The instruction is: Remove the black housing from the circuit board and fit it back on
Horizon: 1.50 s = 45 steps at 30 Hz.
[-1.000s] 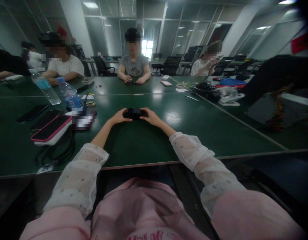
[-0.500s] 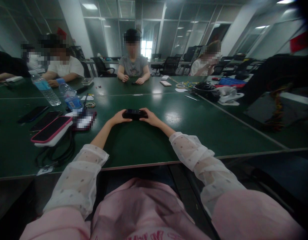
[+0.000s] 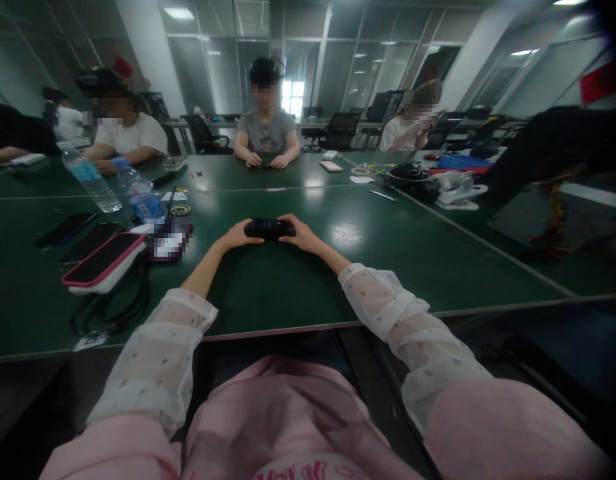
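A small black device [image 3: 271,229] lies level between my two hands, just over or on the green table [image 3: 288,287]; whether it touches the surface I cannot tell. My left hand [image 3: 241,235] grips its left end, thumb along the near edge. At the right end, my right hand [image 3: 299,235] holds it the same way, fingers over the far side and thumb nearer me. The device's middle stays visible between the hands.
Left of my hands are a pink-rimmed phone [image 3: 105,259], two darker phones, a black cord and two water bottles [image 3: 92,179]. Cables and a white object [image 3: 461,191] lie at the right. Several people sit beyond, one in grey [image 3: 267,130] opposite.
My hands and the black device have stayed in place. Across the table, the hands of the person in grey have shifted slightly.
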Tool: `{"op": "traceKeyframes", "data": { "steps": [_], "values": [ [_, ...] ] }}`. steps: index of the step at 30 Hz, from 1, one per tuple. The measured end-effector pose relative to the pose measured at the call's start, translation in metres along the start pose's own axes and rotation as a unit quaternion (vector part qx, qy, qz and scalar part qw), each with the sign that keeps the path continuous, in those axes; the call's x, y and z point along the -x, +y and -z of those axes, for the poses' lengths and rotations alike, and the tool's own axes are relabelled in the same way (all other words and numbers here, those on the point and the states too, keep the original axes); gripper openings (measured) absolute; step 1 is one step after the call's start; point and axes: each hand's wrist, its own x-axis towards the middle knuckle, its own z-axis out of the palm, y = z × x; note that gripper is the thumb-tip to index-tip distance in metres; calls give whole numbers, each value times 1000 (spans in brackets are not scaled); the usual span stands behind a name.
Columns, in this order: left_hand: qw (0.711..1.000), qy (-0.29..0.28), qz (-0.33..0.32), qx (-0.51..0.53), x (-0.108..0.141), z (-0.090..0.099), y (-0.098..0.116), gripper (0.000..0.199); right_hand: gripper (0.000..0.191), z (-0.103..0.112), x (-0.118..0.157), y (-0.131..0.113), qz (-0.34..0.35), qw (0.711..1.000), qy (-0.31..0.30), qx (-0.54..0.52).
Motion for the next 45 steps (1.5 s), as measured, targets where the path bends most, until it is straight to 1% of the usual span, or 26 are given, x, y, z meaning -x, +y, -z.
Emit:
{"op": "traceKeyframes", "data": {
  "steps": [6, 11, 18, 24, 31, 35, 45],
  "values": [
    [1000, 3, -8, -3, 0, -1, 0, 65, 54, 3, 0, 2, -3, 1000, 0, 10],
    [1000, 8, -3, 14, 0, -2, 2, 64, 54, 6, 1, 6, -8, 1000, 9, 6],
    [999, 6, -1, 31, 1, -2, 5, 63, 53, 6, 1, 5, -5, 1000, 9, 14],
    [999, 12, -1, 32, 1, -2, 6, 62, 53, 7, 1, 5, -3, 1000, 9, 17],
    [1000, 3, -2, 31, -1, -2, 6, 63, 52, 7, 0, 0, -4, 1000, 10, 14],
    [1000, 6, -1, 28, 1, -1, 7, 63, 53, 7, 0, 1, -2, 1000, 11, 13],
    [999, -2, 9, 46, 3, 0, 11, 60, 52, 9, 1, 3, 25, 1000, 13, 10]
  ]
}}
